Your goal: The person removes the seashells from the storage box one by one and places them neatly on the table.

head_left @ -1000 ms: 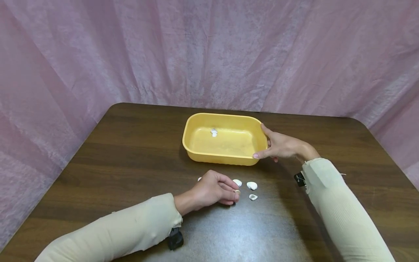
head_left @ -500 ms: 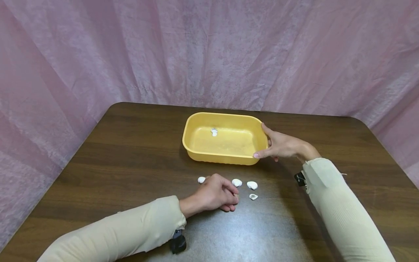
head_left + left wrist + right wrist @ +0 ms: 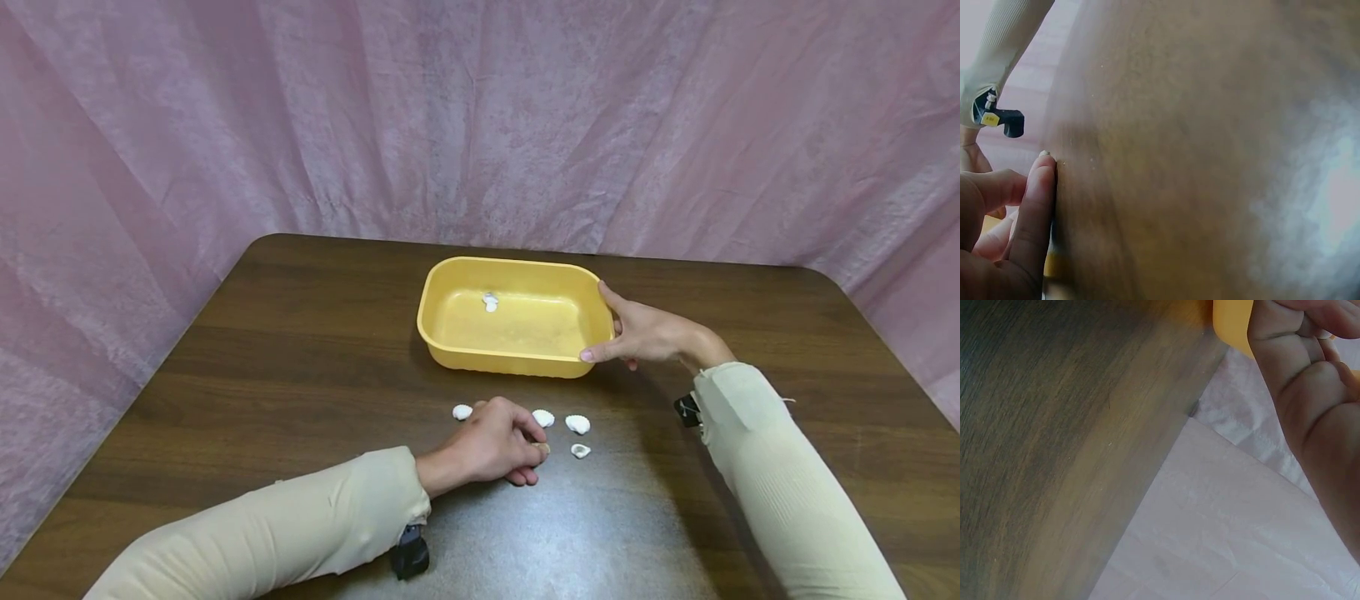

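Observation:
In the head view my left hand (image 3: 491, 444) is low over the table, its thumb and fingers pinching a small pale seashell (image 3: 543, 448) that is mostly hidden. In the left wrist view only a pale bit shows at the fingertips (image 3: 1038, 178). White seashells lie around it: a ribbed one (image 3: 543, 418) just behind, another (image 3: 577, 424) and a smaller one (image 3: 581, 451) to the right, one more (image 3: 462, 412) to the left. My right hand (image 3: 648, 336) grips the right end of a yellow plastic basin (image 3: 510, 365), thumb on the near rim. A few white shells (image 3: 491, 302) lie inside.
The brown wooden table (image 3: 300, 350) has rounded far corners. A pink curtain (image 3: 480, 125) hangs right behind its far edge. Black wrist devices (image 3: 409, 553) sit at both sleeve cuffs.
My left hand has drawn slightly toward me, still pinching the seashell, and the shell at its left now shows fully. My right hand and the basin stay put.

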`<state>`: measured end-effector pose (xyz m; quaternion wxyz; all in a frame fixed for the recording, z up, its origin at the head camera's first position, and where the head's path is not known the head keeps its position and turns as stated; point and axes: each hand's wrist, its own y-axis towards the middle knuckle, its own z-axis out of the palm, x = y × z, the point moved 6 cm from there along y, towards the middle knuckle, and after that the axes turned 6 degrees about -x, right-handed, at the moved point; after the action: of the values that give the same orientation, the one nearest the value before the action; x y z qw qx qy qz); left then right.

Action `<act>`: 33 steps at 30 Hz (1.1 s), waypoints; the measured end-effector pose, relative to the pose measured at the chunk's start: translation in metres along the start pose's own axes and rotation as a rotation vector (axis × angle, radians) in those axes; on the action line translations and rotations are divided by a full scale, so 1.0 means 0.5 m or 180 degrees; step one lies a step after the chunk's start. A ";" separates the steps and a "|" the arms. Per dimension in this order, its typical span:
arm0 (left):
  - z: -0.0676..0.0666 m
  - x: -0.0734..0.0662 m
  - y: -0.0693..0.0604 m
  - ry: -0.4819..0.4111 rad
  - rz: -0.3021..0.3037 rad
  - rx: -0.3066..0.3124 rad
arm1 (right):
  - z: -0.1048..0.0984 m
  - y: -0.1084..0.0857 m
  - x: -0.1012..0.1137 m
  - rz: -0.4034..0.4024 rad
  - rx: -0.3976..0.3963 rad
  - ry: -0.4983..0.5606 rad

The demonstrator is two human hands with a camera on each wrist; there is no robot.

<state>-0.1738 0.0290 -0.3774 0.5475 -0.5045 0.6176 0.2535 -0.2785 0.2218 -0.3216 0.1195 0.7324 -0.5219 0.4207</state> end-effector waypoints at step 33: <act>-0.106 -0.106 0.003 -0.0257 0.0087 -0.0023 | -0.001 0.005 -0.010 0.0132 -0.0008 -0.0032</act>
<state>-0.2034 0.0018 -0.3140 0.5666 -0.4873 0.6009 0.2835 -0.2813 0.2246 -0.3257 0.1090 0.7234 -0.5381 0.4187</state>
